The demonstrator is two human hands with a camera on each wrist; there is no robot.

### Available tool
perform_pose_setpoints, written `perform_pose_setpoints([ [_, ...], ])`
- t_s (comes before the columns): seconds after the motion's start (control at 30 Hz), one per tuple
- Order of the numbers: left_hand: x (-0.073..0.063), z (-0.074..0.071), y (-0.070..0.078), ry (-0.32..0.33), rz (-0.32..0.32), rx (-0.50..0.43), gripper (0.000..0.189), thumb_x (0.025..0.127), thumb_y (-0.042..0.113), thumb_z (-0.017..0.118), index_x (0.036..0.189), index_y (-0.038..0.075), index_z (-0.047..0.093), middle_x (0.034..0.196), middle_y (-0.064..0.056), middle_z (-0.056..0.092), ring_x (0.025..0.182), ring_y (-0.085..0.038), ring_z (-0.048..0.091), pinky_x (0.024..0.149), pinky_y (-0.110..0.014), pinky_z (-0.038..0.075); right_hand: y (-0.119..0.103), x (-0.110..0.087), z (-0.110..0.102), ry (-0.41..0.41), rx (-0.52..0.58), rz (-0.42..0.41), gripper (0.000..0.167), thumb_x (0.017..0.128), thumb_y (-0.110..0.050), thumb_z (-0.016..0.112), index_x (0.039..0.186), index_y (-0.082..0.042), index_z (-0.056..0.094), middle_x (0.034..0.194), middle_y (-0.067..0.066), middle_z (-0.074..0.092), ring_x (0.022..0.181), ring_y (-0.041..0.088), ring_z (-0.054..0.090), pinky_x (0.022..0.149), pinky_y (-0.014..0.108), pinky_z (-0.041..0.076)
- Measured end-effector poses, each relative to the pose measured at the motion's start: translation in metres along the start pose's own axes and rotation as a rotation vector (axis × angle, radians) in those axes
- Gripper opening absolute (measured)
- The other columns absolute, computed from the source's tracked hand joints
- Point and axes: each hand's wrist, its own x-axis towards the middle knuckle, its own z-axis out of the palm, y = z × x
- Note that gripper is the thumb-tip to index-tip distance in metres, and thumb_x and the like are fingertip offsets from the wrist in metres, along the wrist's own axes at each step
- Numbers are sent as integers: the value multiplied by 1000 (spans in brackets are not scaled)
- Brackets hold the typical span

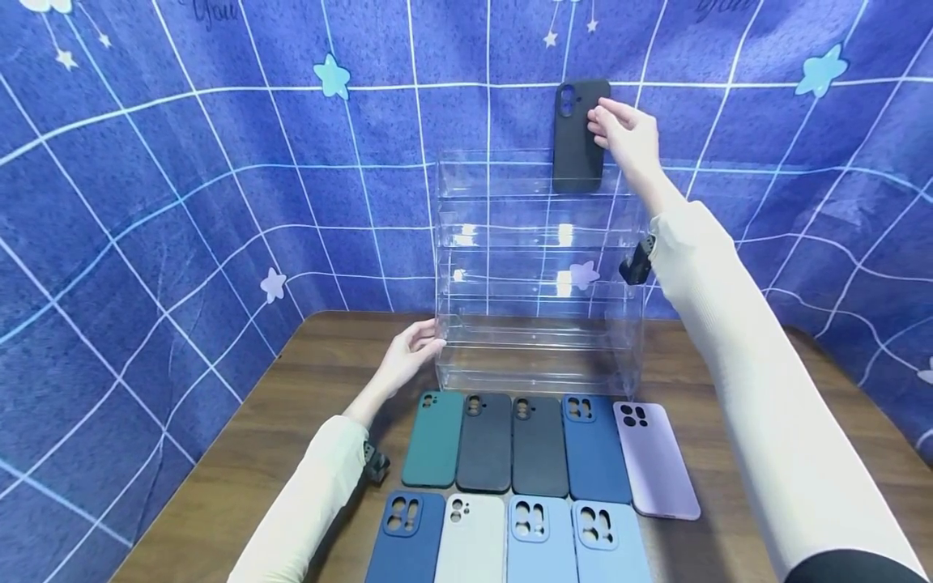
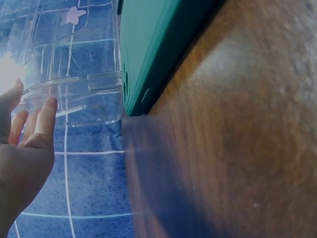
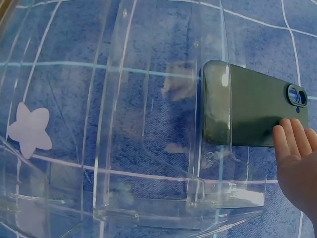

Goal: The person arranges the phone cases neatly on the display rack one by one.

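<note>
One black, oblong, plastic-looking phone case, 1 o'clock, could topple if nudged; right hand straight-fingered, left hand loose-fingered.

- Head: before and above the rack, farthest back, facing forward and down.
- Left wrist: low, close, facing its lower left, rolled sideways.
- Right wrist: close; shares the black case at its top with head.

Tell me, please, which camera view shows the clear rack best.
The head view: it shows the clear rack from top to base. The left wrist view catches only part; the right wrist view, a closer but cropped section.
</note>
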Motion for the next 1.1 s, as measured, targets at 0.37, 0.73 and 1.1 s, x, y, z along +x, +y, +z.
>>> perform_pose_setpoints([
  [0.37,3,0,-10,7,9,31,51,89,12,64,134,0,45,124,-25,57,98,-6,61,84,-15,51,-1,-9,-12,23,-96,-57,42,86,-14,66,124,1,58,110,4,70,103,13,64,101,33,47],
  [0.73,6,1,-5,11,31,75,49,89,11,63,133,-2,45,122,-25,57,106,-26,60,81,-12,50,-7,-27,-27,-27,-249,-59,50,84,-20,70,128,-3,56,123,5,64,108,8,61,100,25,46],
  [1.1,0,3,13,-7,4,72,52,91,8,60,136,-7,39,127,-29,53,116,-39,54,81,-10,48,-12,-49,-31,-106,-310,-46,54,85,-23,69,133,-5,52,132,9,56,119,11,56,107,25,38],
])
